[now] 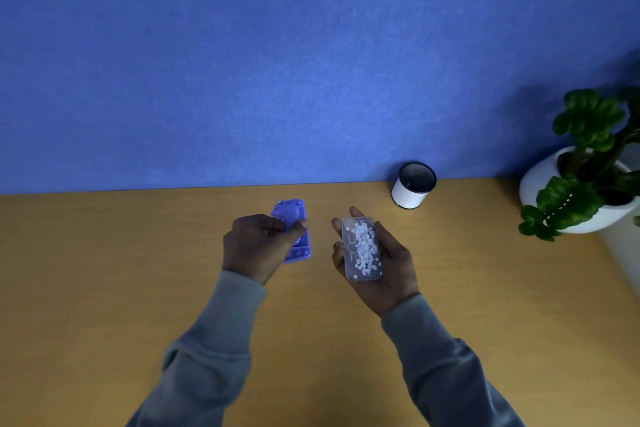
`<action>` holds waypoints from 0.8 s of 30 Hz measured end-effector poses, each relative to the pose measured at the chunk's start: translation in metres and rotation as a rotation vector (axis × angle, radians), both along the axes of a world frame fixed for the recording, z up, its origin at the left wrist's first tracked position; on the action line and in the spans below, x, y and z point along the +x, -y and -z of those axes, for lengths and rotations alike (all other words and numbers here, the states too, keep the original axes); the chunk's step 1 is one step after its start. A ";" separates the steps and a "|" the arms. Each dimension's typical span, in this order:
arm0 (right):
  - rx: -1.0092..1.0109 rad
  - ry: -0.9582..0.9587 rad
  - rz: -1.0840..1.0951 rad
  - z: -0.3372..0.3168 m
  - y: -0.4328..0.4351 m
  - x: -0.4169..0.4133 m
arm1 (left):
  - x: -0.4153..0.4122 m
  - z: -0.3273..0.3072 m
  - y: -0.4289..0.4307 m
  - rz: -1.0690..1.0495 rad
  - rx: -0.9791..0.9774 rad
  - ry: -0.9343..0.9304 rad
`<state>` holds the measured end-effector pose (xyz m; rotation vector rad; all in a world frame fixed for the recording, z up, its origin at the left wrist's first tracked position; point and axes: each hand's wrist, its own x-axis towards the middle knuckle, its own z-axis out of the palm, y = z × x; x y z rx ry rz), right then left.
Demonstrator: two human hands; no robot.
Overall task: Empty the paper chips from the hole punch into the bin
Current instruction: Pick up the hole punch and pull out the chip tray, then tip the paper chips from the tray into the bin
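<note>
Hands [258,246] [377,267] apart: purple punch [294,229], unlabelled chip tray [362,248].

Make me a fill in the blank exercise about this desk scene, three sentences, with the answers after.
1. The clear tray of white paper chips lies in the person's ____ hand.
2. The purple hole punch is held by the ____ hand.
3. The small bin stands against the ____ partition.

Answers: right; left; blue
</note>
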<state>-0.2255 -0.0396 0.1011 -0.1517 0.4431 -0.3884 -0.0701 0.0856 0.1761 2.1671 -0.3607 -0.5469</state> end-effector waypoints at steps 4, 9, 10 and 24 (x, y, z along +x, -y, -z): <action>0.003 -0.015 0.004 -0.002 0.003 0.000 | 0.011 0.039 -0.001 -0.015 0.069 -0.035; 0.004 -0.038 0.008 -0.001 0.005 -0.001 | 0.023 0.092 0.002 -0.001 0.176 -0.091; 0.002 -0.037 0.010 -0.001 0.005 -0.002 | 0.025 0.101 0.003 0.001 0.189 -0.098; -0.007 -0.056 0.002 0.003 0.000 -0.008 | 0.034 0.179 0.006 0.088 0.401 -0.152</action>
